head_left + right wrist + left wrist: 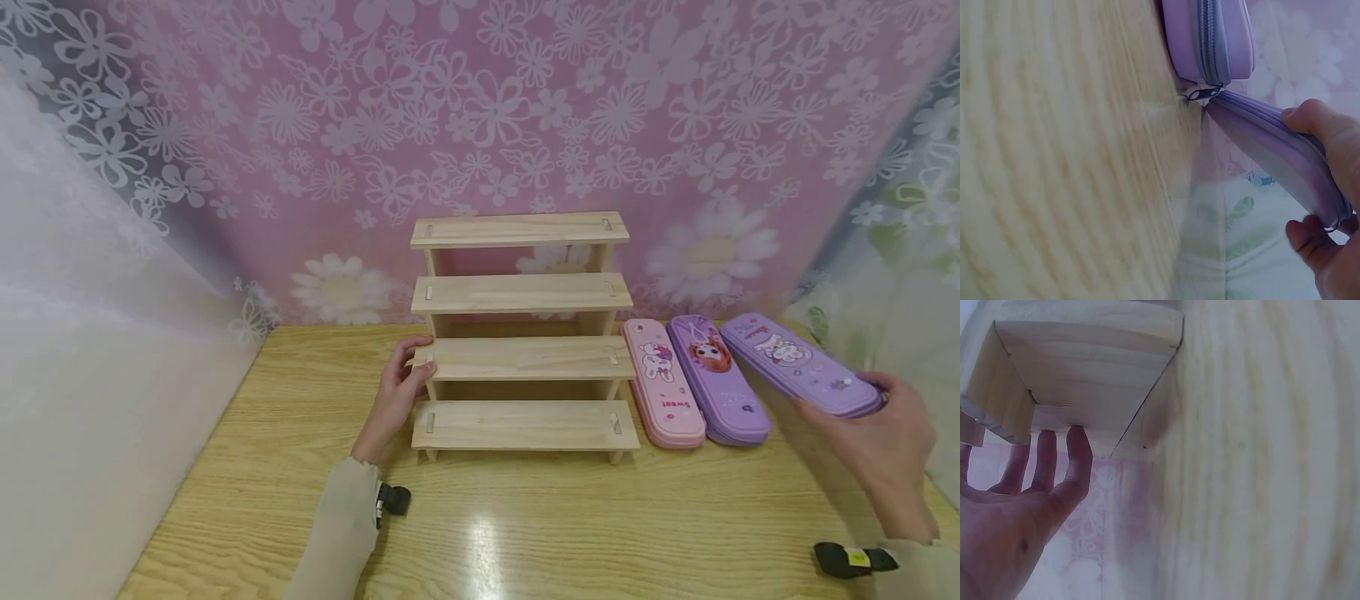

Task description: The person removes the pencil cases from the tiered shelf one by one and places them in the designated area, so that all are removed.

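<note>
Left hand (396,398) flat against left end of wooden step shelf (522,358), fingers straight. Pink pencil case (662,382) and purple pencil case (716,377) lying just right of shelf. Lilac pencil case (798,363) lifted, gripped by right hand (885,454).

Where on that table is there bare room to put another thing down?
The wide table strip in front of the wooden shelf, between both sleeves, is bare, as is the stretch left of the left hand. The shelf's four steps are bare too. It is crowded right of the shelf: pink case, purple case, and the lilac case in the right hand.
</note>
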The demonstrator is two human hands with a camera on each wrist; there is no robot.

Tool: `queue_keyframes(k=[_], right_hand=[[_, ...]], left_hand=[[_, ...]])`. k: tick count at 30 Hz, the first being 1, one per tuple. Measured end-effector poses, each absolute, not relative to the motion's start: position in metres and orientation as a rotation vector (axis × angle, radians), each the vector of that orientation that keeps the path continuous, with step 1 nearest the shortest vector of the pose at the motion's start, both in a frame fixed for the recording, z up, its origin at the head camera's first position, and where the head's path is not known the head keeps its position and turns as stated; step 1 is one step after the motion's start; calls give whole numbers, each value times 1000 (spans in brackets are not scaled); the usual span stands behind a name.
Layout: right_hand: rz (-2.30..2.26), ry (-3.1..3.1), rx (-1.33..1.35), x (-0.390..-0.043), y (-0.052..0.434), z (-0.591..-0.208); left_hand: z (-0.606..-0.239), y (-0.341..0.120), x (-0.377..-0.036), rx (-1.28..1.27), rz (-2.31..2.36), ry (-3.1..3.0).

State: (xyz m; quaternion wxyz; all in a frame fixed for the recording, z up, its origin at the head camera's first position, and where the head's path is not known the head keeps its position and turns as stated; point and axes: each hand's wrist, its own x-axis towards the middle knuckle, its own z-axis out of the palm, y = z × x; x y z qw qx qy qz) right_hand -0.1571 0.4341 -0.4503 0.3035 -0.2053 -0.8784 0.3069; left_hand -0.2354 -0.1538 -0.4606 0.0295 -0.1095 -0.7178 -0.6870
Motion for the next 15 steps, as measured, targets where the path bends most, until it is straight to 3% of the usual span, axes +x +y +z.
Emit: queue_keyframes(k=[15], right_hand=[[981,-2591,-397,-145,453,-468]], left_hand=[[-462,-154,-236,-324,-2113,-2228]])
